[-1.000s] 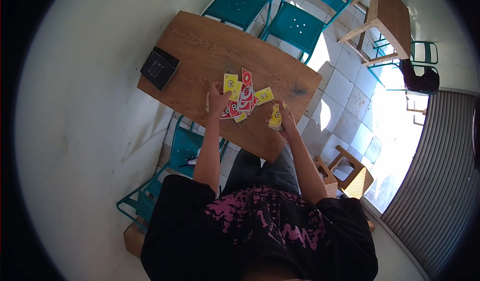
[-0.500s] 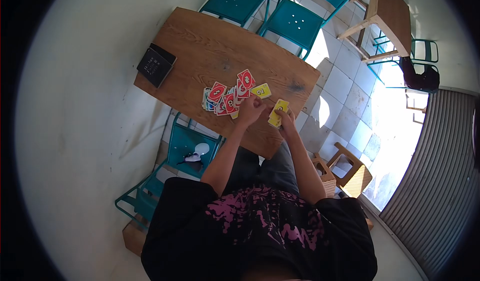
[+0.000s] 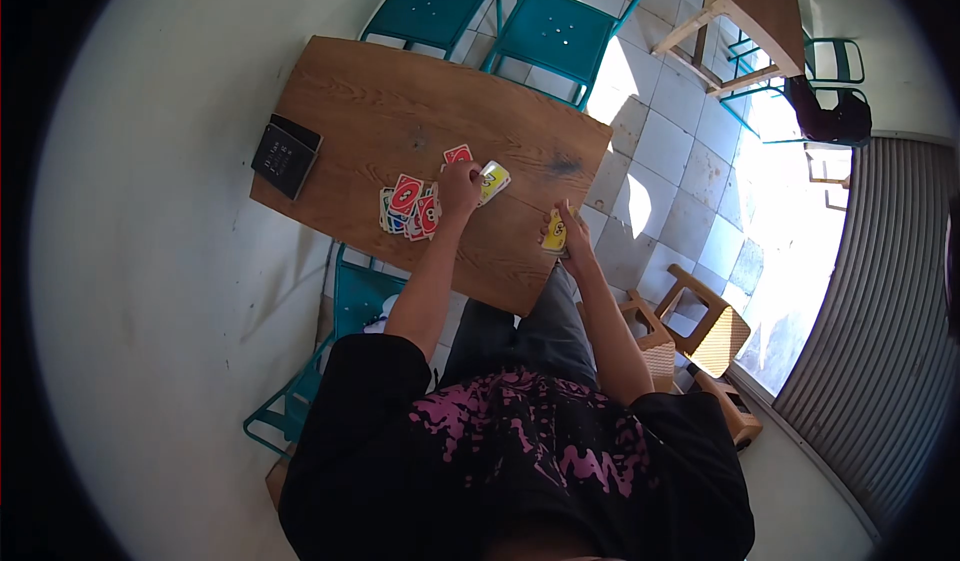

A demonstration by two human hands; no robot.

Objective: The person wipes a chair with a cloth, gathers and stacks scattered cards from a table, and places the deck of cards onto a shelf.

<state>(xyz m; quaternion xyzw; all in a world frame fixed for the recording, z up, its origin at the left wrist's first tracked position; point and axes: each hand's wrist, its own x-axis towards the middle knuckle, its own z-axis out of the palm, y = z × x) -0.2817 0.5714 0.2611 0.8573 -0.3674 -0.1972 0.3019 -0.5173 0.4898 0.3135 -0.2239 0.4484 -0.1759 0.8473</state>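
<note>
My left hand (image 3: pixel 461 187) is closed on a yellow card (image 3: pixel 492 181) at the middle of the wooden table (image 3: pixel 370 91). A red card (image 3: pixel 457 153) lies just beyond its fingers. Left of that hand is a loose pile of red cards (image 3: pixel 407 195), with blue and green edges showing beneath. Near the table's right edge my right hand (image 3: pixel 573 234) grips a stack of cards with a yellow one (image 3: pixel 555 229) on top. The left hand partly covers the cards under it.
Two black books (image 3: pixel 286 158) lie at the table's left edge. Teal chairs (image 3: pixel 553 33) stand beyond the far side, another teal chair (image 3: pixel 360 291) on the near left. Wooden stools (image 3: pixel 703 319) are at the lower right. A second table (image 3: pixel 760 6) stands at upper right.
The left hand went from the left pile to the yellow cards, then took hold of one. The right hand still holds its stack. The whole view has shifted slightly.
</note>
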